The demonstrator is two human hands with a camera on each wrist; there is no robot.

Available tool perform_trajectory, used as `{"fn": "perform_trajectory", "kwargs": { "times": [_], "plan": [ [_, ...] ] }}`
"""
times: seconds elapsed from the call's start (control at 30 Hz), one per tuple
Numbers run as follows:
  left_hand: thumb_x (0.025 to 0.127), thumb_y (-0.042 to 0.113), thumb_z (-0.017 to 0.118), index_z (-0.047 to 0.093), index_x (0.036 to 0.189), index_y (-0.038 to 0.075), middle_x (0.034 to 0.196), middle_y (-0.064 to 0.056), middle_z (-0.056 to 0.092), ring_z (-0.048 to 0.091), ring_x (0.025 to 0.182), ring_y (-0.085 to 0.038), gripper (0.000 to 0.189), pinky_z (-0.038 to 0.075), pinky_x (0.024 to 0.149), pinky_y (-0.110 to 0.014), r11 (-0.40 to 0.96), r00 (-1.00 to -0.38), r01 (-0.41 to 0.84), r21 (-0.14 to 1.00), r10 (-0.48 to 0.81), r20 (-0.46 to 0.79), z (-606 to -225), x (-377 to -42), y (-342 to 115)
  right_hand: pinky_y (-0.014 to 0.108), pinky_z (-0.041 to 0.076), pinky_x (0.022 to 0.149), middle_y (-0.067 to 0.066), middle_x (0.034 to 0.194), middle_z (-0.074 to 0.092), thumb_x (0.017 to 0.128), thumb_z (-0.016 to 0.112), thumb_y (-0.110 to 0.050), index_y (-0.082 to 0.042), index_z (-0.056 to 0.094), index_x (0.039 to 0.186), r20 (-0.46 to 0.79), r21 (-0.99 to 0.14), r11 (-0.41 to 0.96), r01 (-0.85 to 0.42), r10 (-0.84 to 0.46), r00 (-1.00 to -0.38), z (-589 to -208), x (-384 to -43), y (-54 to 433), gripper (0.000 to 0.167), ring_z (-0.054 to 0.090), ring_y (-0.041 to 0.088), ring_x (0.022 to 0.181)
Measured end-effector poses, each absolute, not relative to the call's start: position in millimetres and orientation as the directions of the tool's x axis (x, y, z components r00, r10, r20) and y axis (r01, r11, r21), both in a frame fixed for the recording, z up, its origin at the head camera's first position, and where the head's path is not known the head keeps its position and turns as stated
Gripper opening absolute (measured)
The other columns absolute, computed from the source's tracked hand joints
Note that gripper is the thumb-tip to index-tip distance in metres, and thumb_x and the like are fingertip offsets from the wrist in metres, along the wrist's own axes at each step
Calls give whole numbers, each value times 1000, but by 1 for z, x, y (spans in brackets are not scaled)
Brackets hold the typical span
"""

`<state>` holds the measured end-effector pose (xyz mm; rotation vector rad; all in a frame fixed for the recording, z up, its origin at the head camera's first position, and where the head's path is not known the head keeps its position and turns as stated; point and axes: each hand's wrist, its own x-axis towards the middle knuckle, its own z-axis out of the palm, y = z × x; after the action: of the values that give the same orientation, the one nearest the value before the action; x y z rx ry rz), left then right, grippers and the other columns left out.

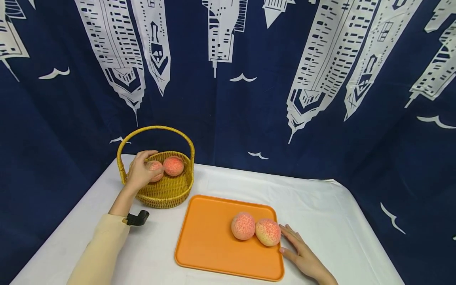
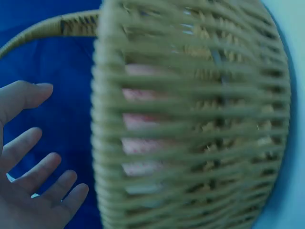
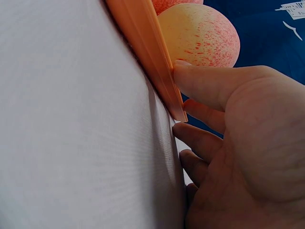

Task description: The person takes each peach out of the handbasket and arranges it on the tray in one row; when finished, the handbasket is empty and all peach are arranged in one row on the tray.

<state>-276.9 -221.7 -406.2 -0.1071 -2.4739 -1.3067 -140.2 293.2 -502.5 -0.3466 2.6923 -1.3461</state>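
Toward the lower right, your right hand (image 1: 303, 255) is touching the orange tray's (image 1: 210, 237) edge, fingers extended; two peaches (image 1: 268, 232) are sitting on it. Farther back, left of centre, your left hand (image 1: 140, 171) is reaching over the basket (image 1: 162, 203), fingers apart, holding nothing. Two more peaches (image 1: 173, 166) are lying inside, likely a halfway stage.

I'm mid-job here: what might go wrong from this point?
The right fingers are at the right side of the tray; a nudge might roll the nearby peach off it.
The left fingers are close to the tall handle of the basket; withdrawing could snag it and tip the basket.
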Motion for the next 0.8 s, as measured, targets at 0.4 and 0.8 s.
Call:
{"fn": "perform_trajectory", "kwargs": {
  "times": [0.4,0.8],
  "plan": [
    [84,15,74,44,143,-1,151,-27,33,31,138,-49,69,30,108,-64,636,-995,33,771,-55,88,-429,-296,-247,-5,-5,101,18,155,36,91,66,-31,-13,47,145,36,-782,591,-198,-273,-961,-503,-141,292,59,9,-24,131],
    [80,0,72,37,147,1,150,-31,32,33,135,-52,76,32,105,-67,650,-996,-10,760,-72,48,-439,-304,-243,-5,-6,100,18,156,34,91,65,-31,-13,46,146,2,-791,592,-154,-250,-968,-504,-139,293,60,7,-28,129]
  ]
}}
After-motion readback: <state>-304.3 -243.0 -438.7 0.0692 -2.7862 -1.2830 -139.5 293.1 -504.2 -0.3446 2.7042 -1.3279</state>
